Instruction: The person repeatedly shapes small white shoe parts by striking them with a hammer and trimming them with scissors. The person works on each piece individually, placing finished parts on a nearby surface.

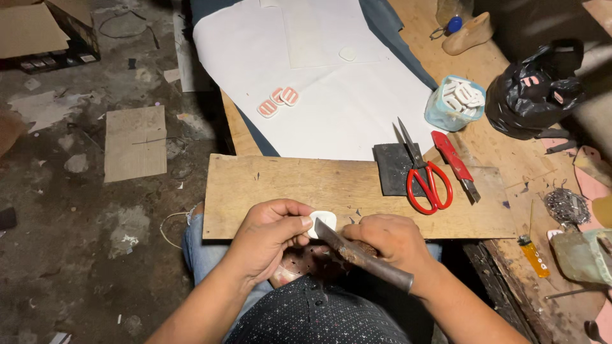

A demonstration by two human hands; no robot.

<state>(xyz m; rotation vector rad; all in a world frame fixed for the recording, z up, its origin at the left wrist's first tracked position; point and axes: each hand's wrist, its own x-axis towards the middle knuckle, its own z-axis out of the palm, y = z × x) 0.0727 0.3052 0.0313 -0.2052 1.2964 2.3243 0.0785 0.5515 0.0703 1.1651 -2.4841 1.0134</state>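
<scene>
My left hand (271, 232) pinches a small white rounded plastic piece (323, 220) at the near edge of a wooden board (268, 188) lying across my lap. My right hand (390, 242) grips a rusty metal blade tool (357, 255), its tip resting against the white piece. Both hands meet just below the board's front edge. Three similar pieces with red stripes (278, 100) lie on a white sheet (357, 108) farther up.
Red-handled scissors (426, 175) and a red utility knife (454, 162) lie on the board's right part beside a dark pad (390, 167). A blue tub of white pieces (456, 102), a black bag (532, 92), a wooden shoe last (468, 35) and an orange lighter (534, 255) sit at the right.
</scene>
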